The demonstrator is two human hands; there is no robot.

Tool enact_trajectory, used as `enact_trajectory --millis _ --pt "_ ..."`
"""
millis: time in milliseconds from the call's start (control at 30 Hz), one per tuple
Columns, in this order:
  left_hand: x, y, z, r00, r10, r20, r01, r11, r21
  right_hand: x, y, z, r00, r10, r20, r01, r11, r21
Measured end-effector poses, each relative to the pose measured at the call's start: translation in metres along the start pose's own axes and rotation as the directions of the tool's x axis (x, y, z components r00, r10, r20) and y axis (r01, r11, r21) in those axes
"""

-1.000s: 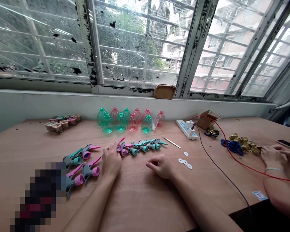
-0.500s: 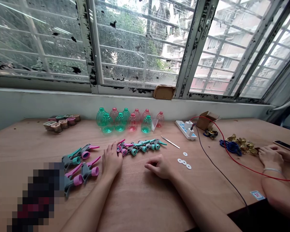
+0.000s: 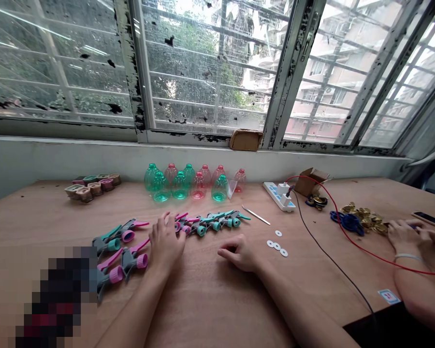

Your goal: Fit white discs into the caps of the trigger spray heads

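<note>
Bare table (image 3: 210,295) between both forearms; ahead, blocked by row of spray triggers (image 3: 210,221), then bottles (image 3: 188,182).

I can't read any text from here. The small blue-edged sticker (image 3: 388,296) near the right edge of the table (image 3: 210,299) carries a red mark, too small for me to make out. The white power strip (image 3: 280,196) shows blue patches, but I can read no lettering on them.
</note>
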State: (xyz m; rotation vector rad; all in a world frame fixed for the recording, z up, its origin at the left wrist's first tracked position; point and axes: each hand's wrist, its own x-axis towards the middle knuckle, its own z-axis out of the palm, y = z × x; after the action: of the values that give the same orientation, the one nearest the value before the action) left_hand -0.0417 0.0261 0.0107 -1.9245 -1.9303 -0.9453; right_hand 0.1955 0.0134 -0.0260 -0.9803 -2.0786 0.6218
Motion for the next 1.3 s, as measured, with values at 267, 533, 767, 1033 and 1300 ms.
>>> enact_trajectory --millis 267,533,767,1033,1300 --pt "0.021 -0.034 -0.044 0.971 -0.227 0.077 0.207 0.955 0.21 0.001 0.0 -0.001 0.999 -0.027 0.019 0.027 1.0 -0.01" --pt "0.023 -0.058 -0.034 0.934 -0.255 0.252 0.18 0.942 0.285 0.002 0.001 -0.001 0.999 -0.021 0.044 0.022 0.999 -0.037" --pt "0.021 -0.062 -0.024 0.946 -0.184 0.266 0.125 0.967 0.224 0.002 0.001 0.001 0.999 -0.013 0.043 0.014 0.999 -0.035" --pt "0.027 -0.072 -0.012 0.953 -0.127 0.276 0.089 0.985 0.149 0.003 -0.002 -0.001 0.998 -0.004 0.063 0.007 0.999 -0.052" --pt "0.029 -0.06 -0.023 0.996 -0.08 0.039 0.081 0.996 -0.023 0.003 -0.003 -0.001 0.997 -0.024 0.078 0.027 0.999 -0.032"
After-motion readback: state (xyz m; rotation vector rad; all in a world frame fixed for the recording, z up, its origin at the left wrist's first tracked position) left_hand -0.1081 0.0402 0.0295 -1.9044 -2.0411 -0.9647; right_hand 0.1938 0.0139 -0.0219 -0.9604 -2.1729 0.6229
